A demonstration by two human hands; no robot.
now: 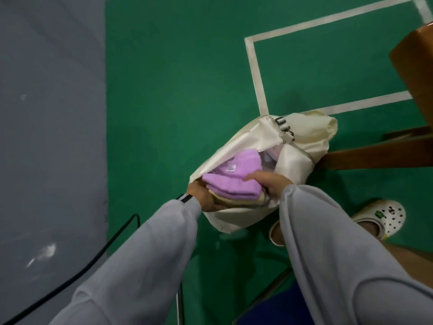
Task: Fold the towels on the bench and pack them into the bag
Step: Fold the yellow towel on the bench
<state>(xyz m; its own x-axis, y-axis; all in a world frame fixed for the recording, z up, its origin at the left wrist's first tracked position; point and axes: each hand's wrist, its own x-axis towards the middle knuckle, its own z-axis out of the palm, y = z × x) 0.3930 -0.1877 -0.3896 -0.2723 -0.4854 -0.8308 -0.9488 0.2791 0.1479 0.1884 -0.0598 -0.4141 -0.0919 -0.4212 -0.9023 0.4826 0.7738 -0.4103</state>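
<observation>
A cream fabric bag (300,137) with black buckles lies open over the green floor, beside a wooden bench (375,153). A folded purple towel (232,181) sits in its mouth on top of a folded pale yellow towel (225,200). My left hand (201,195) grips the stack's near left end from below. On the stack's right side, my right hand (267,181) holds the towels, its fingers lying over the purple one. Both hands are at the bag's opening. The bag's inside is mostly hidden.
The brown wooden bench runs along the right edge. A black cable (93,261) crosses the grey floor at lower left. A foot in a white clog (384,219) stands on the green court floor with white lines (255,73).
</observation>
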